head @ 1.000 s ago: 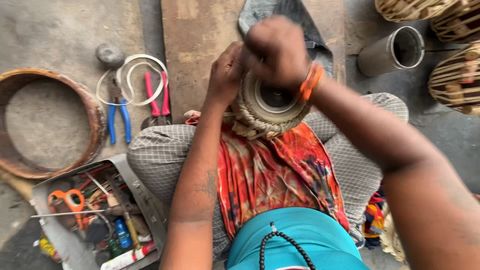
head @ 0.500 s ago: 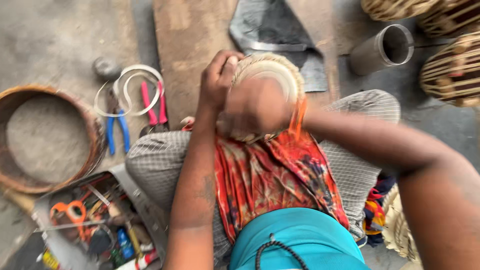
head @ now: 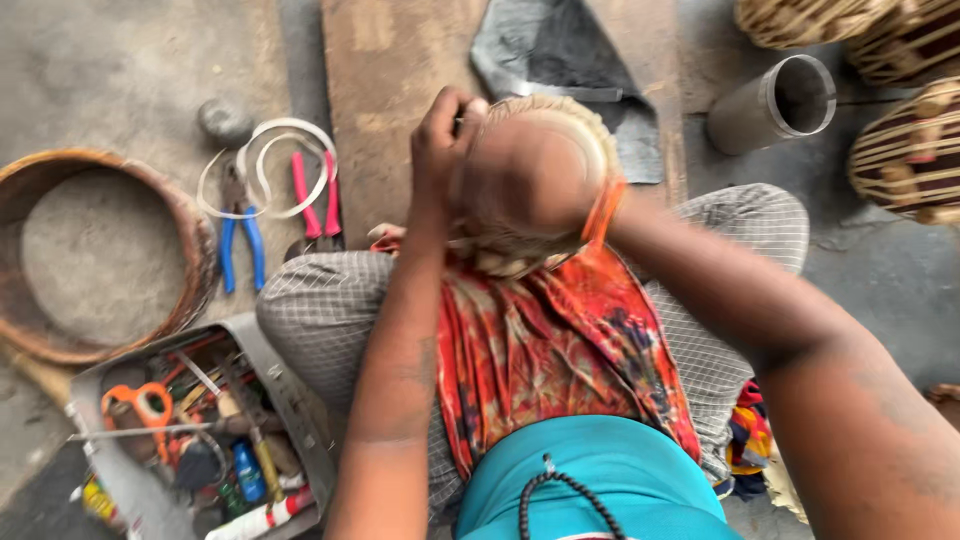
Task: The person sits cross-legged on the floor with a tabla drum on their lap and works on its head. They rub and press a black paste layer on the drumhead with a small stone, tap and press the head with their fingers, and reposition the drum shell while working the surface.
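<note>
**Small drum held in the lap, both hands on it**

While the person sits cross-legged on the floor, a small round drum with a pale woven rim [head: 590,130] rests in the lap on a red and orange patterned cloth [head: 560,350]. Left hand [head: 445,140] is closed on the drum's left edge, fingers curled over the rim; something thin may be pinched there, but blur hides it. Right hand [head: 520,175] lies across the drum's top, covering most of the head; motion blur, so cannot tell whether its fingers grip or only press. An orange band [head: 603,210] sits at the right wrist.

Legs in grey checked trousers [head: 320,310]. Beyond the drum, a long wooden plank [head: 390,90] on the floor, with a folded grey cloth [head: 560,50] lying on it.

Left side of the person: a grey metal tray of mixed tools [head: 290,400], holding orange-handled scissors [head: 140,400]. Above it, blue-handled pliers [head: 240,240] and red-handled pliers [head: 315,195] lie side by side under a loop of white cord [head: 285,130]. A grey round stone [head: 225,120] sits just beside the loop. Farther left, a large round wooden hoop frame [head: 190,230].

Right side: a grey metal cylinder [head: 760,105] lying on its side, open end toward the camera; cord-laced drum bodies [head: 910,150] near it.
</note>
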